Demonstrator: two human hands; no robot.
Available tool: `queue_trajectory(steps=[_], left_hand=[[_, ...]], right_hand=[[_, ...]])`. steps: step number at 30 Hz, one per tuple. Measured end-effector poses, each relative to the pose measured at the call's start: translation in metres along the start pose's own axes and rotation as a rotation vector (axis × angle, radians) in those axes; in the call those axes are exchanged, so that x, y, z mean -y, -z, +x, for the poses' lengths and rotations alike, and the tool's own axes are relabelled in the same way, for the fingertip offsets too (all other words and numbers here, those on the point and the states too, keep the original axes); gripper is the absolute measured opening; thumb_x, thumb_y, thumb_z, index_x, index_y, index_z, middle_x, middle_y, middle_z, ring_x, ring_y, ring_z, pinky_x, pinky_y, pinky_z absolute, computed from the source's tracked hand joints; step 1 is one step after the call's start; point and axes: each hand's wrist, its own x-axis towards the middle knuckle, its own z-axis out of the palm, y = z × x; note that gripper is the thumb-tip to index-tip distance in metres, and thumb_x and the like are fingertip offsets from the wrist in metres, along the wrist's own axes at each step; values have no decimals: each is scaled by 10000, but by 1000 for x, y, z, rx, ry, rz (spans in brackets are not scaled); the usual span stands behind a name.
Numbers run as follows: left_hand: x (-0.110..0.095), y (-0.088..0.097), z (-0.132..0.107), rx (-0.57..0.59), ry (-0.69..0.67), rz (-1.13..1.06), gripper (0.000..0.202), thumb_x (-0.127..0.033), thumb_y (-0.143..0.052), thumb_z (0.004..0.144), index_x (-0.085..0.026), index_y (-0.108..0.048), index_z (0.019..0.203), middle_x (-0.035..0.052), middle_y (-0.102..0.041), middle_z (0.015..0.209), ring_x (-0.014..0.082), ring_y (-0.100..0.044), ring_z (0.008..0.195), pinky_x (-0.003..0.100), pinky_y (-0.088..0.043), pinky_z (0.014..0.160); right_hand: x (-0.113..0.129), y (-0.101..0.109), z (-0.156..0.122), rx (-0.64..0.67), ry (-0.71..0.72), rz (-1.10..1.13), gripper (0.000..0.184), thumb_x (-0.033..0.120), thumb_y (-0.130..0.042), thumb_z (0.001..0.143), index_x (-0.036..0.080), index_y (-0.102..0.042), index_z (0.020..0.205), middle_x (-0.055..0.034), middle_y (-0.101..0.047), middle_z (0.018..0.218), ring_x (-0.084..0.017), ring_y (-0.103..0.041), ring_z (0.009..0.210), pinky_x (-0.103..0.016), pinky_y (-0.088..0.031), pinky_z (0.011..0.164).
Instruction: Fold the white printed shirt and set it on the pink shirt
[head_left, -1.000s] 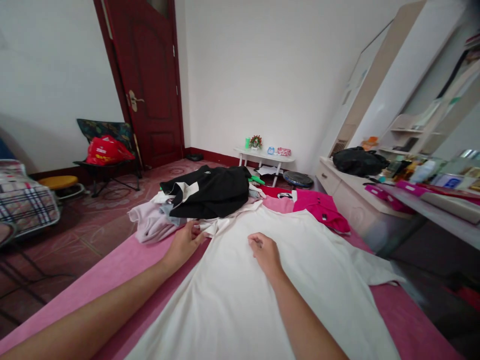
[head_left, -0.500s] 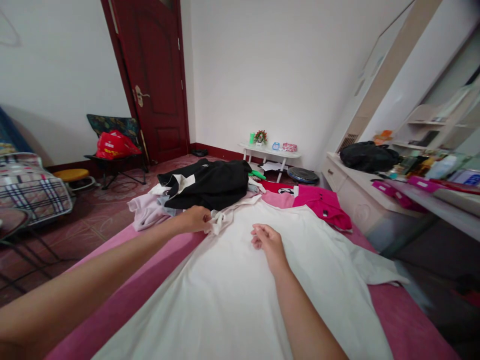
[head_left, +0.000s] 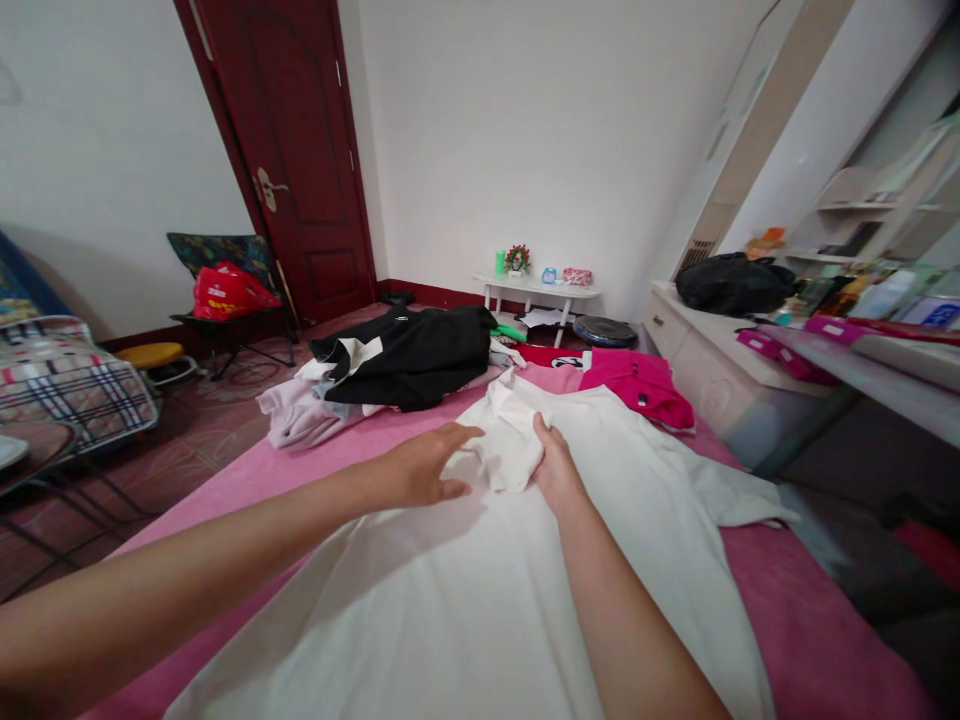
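A white T-shirt (head_left: 480, 590) lies spread on a pink bed cover (head_left: 810, 620). Its left sleeve (head_left: 506, 440) is folded inward over the chest. My left hand (head_left: 420, 468) is open, fingers stretched toward the folded sleeve and touching its edge. My right hand (head_left: 556, 465) rests on the shirt just right of the sleeve, fingers closed on the sleeve fabric. The right sleeve (head_left: 739, 495) lies spread out flat.
A pile of clothes sits at the far end of the bed: a black garment (head_left: 409, 355), pale pink cloth (head_left: 300, 415), a hot pink garment (head_left: 637, 385). Beyond stand a dark red door (head_left: 289, 150), a chair with a red bag (head_left: 225, 292), a small white table (head_left: 536, 290) and a dresser (head_left: 705, 350).
The left sleeve has been folded from the bed's left side onto the shirt's chest. My left hand let go and opened; my right hand moved up and took hold of the sleeve.
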Motion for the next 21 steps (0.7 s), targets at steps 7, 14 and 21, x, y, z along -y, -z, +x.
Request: queue_trajectory(steps=[7, 14, 21], left_hand=[[41, 2, -106, 135, 519, 40, 347, -402, -673, 608, -224, -599, 896, -7, -643, 728, 178, -583, 629, 252, -365, 541], [36, 1, -163, 175, 482, -148, 112, -245, -613, 590, -178, -533, 629, -18, -600, 705, 128, -534, 646, 211, -362, 569], [32, -6, -174, 155, 674, -291, 452, -235, -524, 643, -179, -501, 1091, -56, -548, 627, 121, -510, 571, 203, -351, 523]], right_hand=[[-5, -10, -10, 16, -150, -254, 402, 234, -751, 506, 159, -631, 882, -56, -716, 816, -257, -667, 780, -336, -535, 653], [28, -32, 13, 129, -275, -54, 186, 130, -679, 512, 139, -646, 695, -28, -680, 609, -185, -628, 566, -263, -489, 532], [14, -41, 34, 1, -235, 166, 300, 100, -629, 537, 194, -598, 820, 38, -615, 557, -132, -555, 477, -221, -436, 426]])
